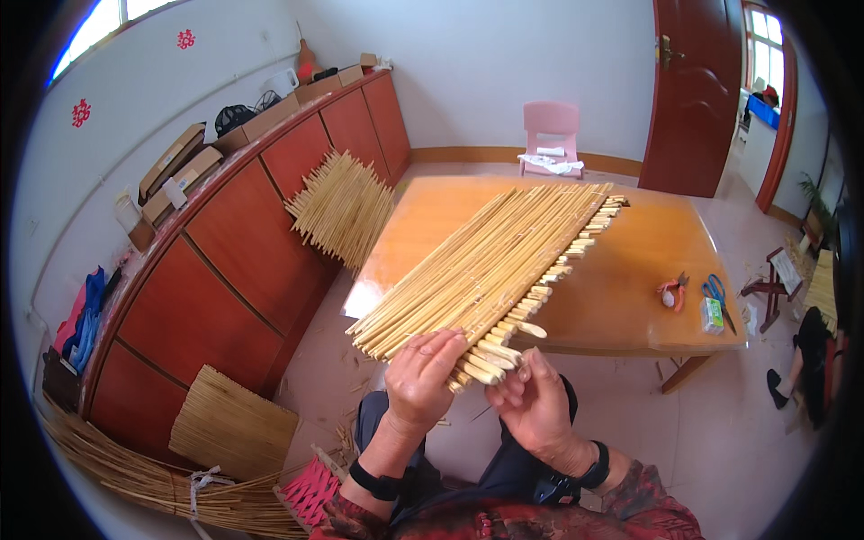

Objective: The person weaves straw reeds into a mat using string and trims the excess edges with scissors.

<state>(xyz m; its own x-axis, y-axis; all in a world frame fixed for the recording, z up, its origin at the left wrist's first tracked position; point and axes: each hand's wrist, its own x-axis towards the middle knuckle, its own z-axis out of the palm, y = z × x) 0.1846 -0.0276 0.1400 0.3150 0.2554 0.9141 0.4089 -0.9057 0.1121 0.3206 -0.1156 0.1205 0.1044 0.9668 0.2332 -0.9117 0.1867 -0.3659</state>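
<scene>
A flat mat of straw-coloured stalks (477, 261) lies slanted over the table, its near end jutting past the table's front edge. Rows of thin cross stitching run over the stalks, and their pale cut ends stick out unevenly along the right side. My left hand (425, 378) is closed over the near end of this mat, fingers on top. Just right of it, my right hand (540, 405) is closed at the cut ends, thumb and fingers bent together. Whatever it pinches is hidden. One cut stalk end juts out above its fingertips.
On the table (630, 306) at right lie red-handled pliers (673, 290), blue-handled scissors (715, 292) and a small green-white box (711, 315). More stalk mats lean by the red cabinet (252, 243). A tied stalk bundle (180, 481) lies lower left. A pink chair (551, 135) stands behind the table.
</scene>
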